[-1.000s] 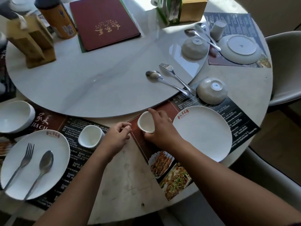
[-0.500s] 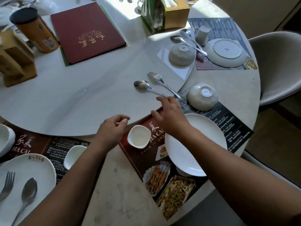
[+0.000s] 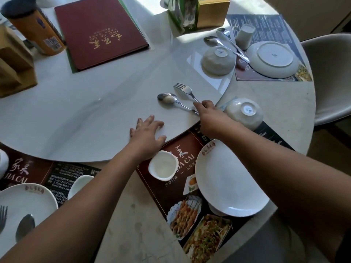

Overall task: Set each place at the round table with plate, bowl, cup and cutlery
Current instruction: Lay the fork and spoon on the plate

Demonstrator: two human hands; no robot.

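Observation:
On the brown placemat [image 3: 171,188] in front of me stand a small white cup [image 3: 162,166] and a white plate [image 3: 229,179]. A white bowl [image 3: 244,114] lies upside down beyond the plate. A fork [image 3: 185,90] and a spoon [image 3: 168,97] lie on the marble turntable [image 3: 85,111], handles toward me. My right hand [image 3: 210,118] reaches over the turntable edge, and its fingers curl over the ends of both handles. My left hand [image 3: 147,133] rests flat on the turntable, fingers spread, just behind the cup.
At the left, another place has a plate [image 3: 24,198] bearing a fork and spoon, plus a cup [image 3: 79,185]. At the far right are an upturned plate [image 3: 273,59], bowl [image 3: 218,60] and cup [image 3: 244,36]. A red menu [image 3: 102,29], tissue box [image 3: 212,10] and canister [image 3: 32,25] sit on the turntable. A chair [image 3: 330,73] stands at the right.
My right hand let go of the cup on the placemat and reached forward to the fork and spoon handles. My left hand moved up onto the turntable and flattened.

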